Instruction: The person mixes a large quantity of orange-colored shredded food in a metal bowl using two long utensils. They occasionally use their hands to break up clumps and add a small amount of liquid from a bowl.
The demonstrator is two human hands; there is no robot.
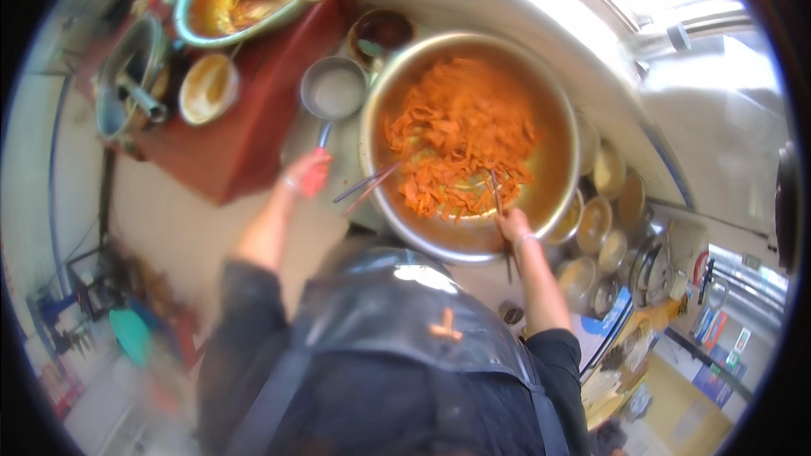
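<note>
A wide metal basin (469,258) stands before me, with orange-red coated strips of food (462,133) heaped in it. My right hand (514,225) is at the basin's near right rim. It grips long, thin sticks (496,190), probably chopsticks, whose far ends reach into the strips. My left hand (309,174) is closed round the handle (324,135) of a small metal saucepan (334,87), left of the basin. Something bright red shows at that hand; blur hides what it is. Two more long sticks (370,187) rest across the basin's left rim.
At upper left, a red-covered table (253,152) bears a large oval tub (184,19) with sauce remains, a metal pot (104,114) and a stained bowl (209,88). A dark-filled container (383,28) sits behind the saucepan. Several stacked bowls (594,225) crowd the basin's right side.
</note>
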